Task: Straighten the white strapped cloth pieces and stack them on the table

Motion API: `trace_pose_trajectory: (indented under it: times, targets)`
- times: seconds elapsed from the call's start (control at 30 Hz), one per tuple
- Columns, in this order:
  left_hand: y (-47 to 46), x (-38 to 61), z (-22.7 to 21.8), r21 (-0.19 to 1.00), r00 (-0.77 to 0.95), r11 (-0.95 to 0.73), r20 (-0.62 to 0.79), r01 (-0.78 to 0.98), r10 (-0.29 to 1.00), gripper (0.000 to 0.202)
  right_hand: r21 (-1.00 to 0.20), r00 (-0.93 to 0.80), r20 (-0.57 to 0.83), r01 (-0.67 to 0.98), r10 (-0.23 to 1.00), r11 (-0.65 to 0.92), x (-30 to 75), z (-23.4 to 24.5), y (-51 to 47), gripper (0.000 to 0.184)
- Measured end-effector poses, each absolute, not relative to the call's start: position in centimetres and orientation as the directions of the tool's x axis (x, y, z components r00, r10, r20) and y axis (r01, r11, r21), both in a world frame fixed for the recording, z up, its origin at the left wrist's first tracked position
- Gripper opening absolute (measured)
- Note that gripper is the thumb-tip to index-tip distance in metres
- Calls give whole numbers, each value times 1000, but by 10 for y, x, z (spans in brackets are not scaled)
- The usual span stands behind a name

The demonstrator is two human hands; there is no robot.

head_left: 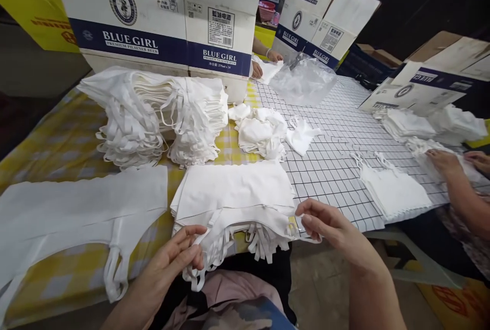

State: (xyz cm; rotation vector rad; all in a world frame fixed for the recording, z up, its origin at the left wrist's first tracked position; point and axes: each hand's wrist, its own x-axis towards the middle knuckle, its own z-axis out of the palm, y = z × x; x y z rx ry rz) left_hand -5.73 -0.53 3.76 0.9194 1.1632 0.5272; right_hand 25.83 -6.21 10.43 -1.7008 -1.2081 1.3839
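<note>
A stack of white strappy tops [233,187] lies at the table's near edge, with loose straps hanging over the edge toward my lap. My left hand [181,253] is closed in a pinch on a strap at the left of the topmost garment. At the stack's right corner, my right hand [325,222] pinches another thin white strap [306,239], which loops below the fingers. To the left, a single white top [80,212] is spread flat, its straps trailing over the edge. A taller folded pile of white tops [184,100] stands behind.
A large beer carton [164,28] rises behind the pile. Crumpled white garments [262,133] lie right of it, near a clear plastic bag [306,79]. A co-worker's hands [446,164] handle white items at right, beside another stack of tops [396,189]. Another person's hands [264,62] show at the back.
</note>
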Motion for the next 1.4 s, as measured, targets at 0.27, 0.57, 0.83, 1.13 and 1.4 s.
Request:
trace_pose_trajectory:
  times: [0.27, 0.57, 0.83, 1.13, 1.4]
  targets:
    - [38, -87, 31, 764, 259, 128, -364, 632, 895, 44, -746, -80, -378, 616, 922, -252, 266, 84, -52, 27]
    - [117, -58, 2, 359, 111, -61, -119, 931, 987, 37, -585, 479, -105, 679, 871, -444, 291, 7, 21, 32]
    - [125, -57, -1, 419, 75, -11, -135, 908, 988, 31, -597, 486, 14, 705, 874, -383, 279, -14, 38, 28]
    - [136, -56, -8, 445, 51, 25, -159, 895, 986, 36, -587, 465, 202, 762, 862, -274, 268, -8, 30, 28]
    - [140, -54, -12, 531, 163, -122, -32, 838, 986, 27, -595, 493, 384, 779, 781, -199, 266, -12, 25, 29]
